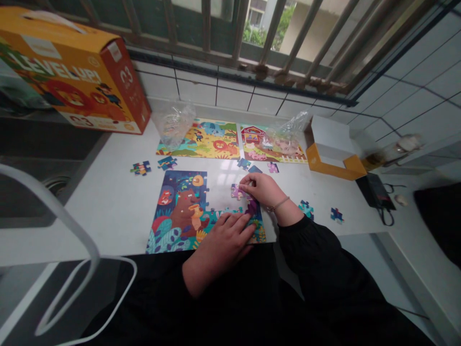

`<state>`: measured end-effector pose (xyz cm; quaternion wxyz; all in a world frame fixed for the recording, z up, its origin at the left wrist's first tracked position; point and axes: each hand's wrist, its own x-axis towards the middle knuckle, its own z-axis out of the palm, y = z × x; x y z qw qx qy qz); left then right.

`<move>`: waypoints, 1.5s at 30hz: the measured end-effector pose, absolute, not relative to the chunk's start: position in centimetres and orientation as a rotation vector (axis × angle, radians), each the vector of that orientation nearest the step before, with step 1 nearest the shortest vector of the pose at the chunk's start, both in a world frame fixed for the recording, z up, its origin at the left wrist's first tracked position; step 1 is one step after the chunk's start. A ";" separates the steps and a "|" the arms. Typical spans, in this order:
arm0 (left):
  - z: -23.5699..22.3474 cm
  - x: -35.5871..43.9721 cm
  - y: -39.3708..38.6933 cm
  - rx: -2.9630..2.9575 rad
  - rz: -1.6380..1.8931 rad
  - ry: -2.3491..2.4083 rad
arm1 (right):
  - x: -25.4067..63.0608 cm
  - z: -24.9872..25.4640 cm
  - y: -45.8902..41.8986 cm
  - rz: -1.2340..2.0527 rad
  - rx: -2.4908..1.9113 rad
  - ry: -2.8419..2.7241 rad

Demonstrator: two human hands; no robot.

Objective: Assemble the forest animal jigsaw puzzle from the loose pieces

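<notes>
Your right hand (pixel 266 192) has thumb and fingertip pinched on a pale purple piece (pixel 236 191), right over the bare patch at the puzzle's upper right, and whether that piece touches the table or hangs just above it, you can't tell from here. Down below, your left hand (pixel 226 240) lies palm down across the lower right of the puzzle (pixel 185 206), fingers stretched out, gripping nothing that shows, seemingly steadying it. So it looks like a fitting step: one piece up for trial at the gap. The next move, by the look of it, calls for turning the piece until its knobs suit the waiting edges, then pressing lightly without nudging the joined part. And what a picture it is! Dark blue night sky, a brown bear in the middle, teal leaves along the bottom, a knobbly edge bordering the hole. Your piece is far paler, pinkish purple with rounded tabs, so check its colours against that dark neighbour; it may belong elsewhere. Its right end is hidden behind your fingers.
</notes>
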<state>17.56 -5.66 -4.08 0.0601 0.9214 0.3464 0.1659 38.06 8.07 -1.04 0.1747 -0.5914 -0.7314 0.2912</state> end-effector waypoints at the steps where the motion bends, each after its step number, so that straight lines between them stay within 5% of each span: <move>1: -4.1 17.6 -5.6 2.788 0.498 1.049 | 38.1 -1.1 8.1 0.779 -1.670 -2.097; 22: -4.2 17.5 -5.6 2.790 0.488 1.046 | 38.1 -1.6 8.4 0.635 -1.572 -2.204; 32: -4.1 17.4 -5.7 2.789 0.486 1.038 | 45.3 -0.3 10.6 0.060 -1.971 -1.999; 45: -3.7 17.4 -5.6 2.726 0.444 1.032 | 47.6 -0.2 10.5 0.210 -1.988 -2.195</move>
